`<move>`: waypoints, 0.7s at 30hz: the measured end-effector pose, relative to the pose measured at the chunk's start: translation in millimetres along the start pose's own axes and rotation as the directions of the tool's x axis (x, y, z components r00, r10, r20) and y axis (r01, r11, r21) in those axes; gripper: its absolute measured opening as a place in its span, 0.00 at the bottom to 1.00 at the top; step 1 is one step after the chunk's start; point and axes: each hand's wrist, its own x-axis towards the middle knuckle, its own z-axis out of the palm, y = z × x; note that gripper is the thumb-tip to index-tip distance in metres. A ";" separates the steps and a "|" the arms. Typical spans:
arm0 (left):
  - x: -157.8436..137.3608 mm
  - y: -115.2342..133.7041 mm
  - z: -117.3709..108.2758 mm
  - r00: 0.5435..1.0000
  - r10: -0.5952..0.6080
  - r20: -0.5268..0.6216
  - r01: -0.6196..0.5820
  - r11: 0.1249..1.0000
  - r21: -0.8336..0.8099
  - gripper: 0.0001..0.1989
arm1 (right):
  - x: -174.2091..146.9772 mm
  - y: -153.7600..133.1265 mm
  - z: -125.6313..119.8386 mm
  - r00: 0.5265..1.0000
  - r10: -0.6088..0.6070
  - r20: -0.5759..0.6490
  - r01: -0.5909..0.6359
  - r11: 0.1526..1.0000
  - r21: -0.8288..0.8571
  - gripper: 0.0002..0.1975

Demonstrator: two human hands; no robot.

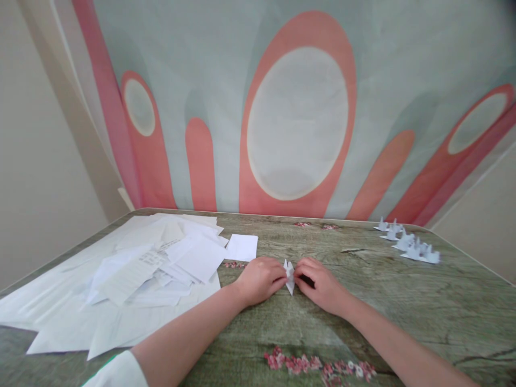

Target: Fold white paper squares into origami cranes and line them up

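Note:
A small piece of folded white paper (pixel 289 278), narrow and pointed at both ends, stands between my two hands just above the table. My left hand (pixel 262 279) pinches its left side with thumb and fingers. From the other side, my right hand (pixel 318 282) is closed at its right edge, thumb and forefinger together. The fingers cover part of the folds. Several small white paper cranes (pixel 415 247) stand in a group at the far right of the table.
A wide heap of loose white paper sheets (pixel 133 269), some printed, covers the left side. One square paper stack (pixel 242 247) lies beside it. The wood-grain tabletop (pixel 382 301) bears pink flower prints (pixel 298 363). Behind it hangs a backdrop (pixel 226 107) with coral shapes.

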 end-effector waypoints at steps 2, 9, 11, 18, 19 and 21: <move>0.6 -1.7 1.5 0.999 -0.038 -0.005 0.037 0.998 -0.055 0.09 | 0.2 -0.2 0.6 0.999 0.038 -0.009 -0.037 0.998 0.053 0.04; 1.0 -0.5 6.5 0.988 -0.146 -0.047 0.139 0.982 -0.129 0.06 | 4.8 5.0 1.4 0.996 0.083 0.032 -0.086 0.991 0.107 0.05; 1.5 1.5 6.6 0.986 -0.157 -0.057 0.149 0.982 -0.114 0.05 | 6.0 5.2 0.9 0.996 0.082 0.029 -0.085 0.991 0.102 0.06; 2.8 6.1 5.9 0.984 -0.170 -0.057 0.164 0.982 -0.088 0.04 | 3.7 4.3 -1.2 0.997 0.064 0.045 -0.067 0.994 0.087 0.03; 2.7 6.3 6.1 0.983 -0.175 -0.059 0.169 0.981 -0.092 0.04 | 3.4 4.7 -1.1 0.997 0.062 0.046 -0.066 0.994 0.086 0.03; 2.6 6.1 7.1 0.980 -0.188 -0.066 0.180 0.978 -0.107 0.04 | 3.4 5.8 -0.5 0.997 0.064 0.045 -0.067 0.994 0.084 0.03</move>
